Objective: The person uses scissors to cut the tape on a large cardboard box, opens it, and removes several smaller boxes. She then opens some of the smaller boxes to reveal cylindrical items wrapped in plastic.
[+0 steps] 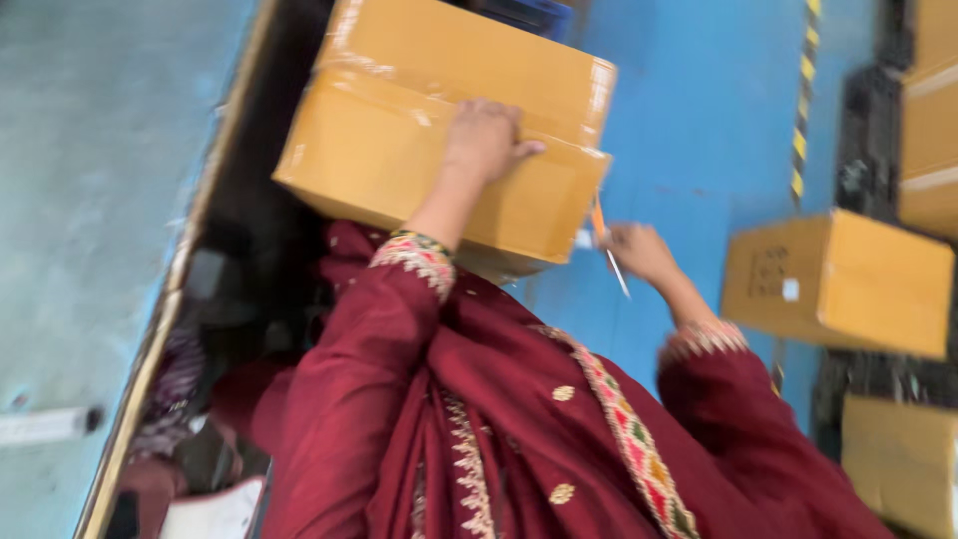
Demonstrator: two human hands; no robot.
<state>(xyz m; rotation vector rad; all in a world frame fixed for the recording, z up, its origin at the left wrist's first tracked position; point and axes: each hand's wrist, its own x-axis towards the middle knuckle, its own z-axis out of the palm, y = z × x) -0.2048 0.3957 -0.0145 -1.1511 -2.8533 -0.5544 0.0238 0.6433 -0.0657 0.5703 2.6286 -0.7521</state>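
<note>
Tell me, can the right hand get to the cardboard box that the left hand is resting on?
Probably yes. The right hand is beside the big cardboard box, near its lower corner, with nothing between them. It holds a thin cutter, so its grip is taken. The left hand rests on top.

Counting four cardboard boxes total: one big box (pixel 439 140) up top, then three more right of it, namely a small box (pixel 848 279), a stacked box (pixel 933 110) at the far edge above that, and a corner box (pixel 903 459) below. Two hands too: left hand (pixel 484 140) on the big box, right hand (pixel 639 250) just below-right of it. One cutter (pixel 607 245).
</note>
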